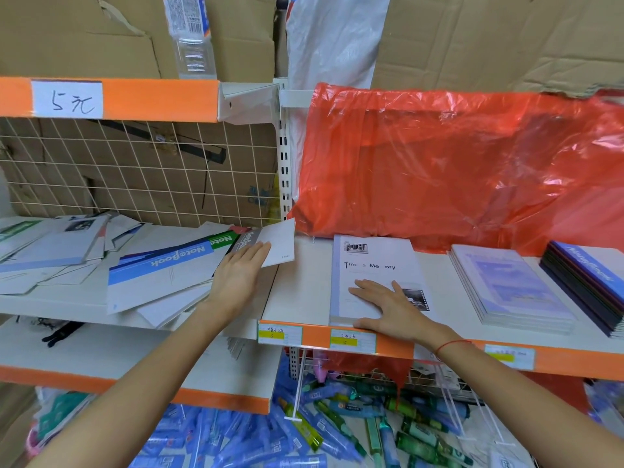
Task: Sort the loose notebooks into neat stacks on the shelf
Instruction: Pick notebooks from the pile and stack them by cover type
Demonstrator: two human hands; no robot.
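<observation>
While loose notebooks (158, 265) still lie jumbled across the left shelf (60, 300) at nine o'clock, a person works to carry them over to the tidy right shelf (304, 288), where three stacks already stand in a row. The left hand (241, 268) reaches into the heap's right edge at ten o'clock, fingers straight and laid flat on a white-backed notebook (280, 243) that tilts off the pile toward the shelf divider; whether the thumb grips it from beneath cannot be told from this angle. The right hand (388, 305), at the centre of the frame, rests spread and flat on the "Time & Memory" stack (374, 265), its grip apart and clamped on nothing, apparently steadying the pile and squaring its front edge against the orange shelf lip (395, 346) so the next book lands true.

To three o'clock sit a pale lilac stack (506, 285) and, beside it, a dark purple stack (587, 282), each sorted by cover, which suggests the heap is being divided by design. A red plastic bag (456, 163) drapes behind the stacks at one o'clock, and a handwritten price card (67, 99) marks the upper shelf at eleven o'clock. Much of the heap remains unsorted, so the job looks barely half done.
</observation>
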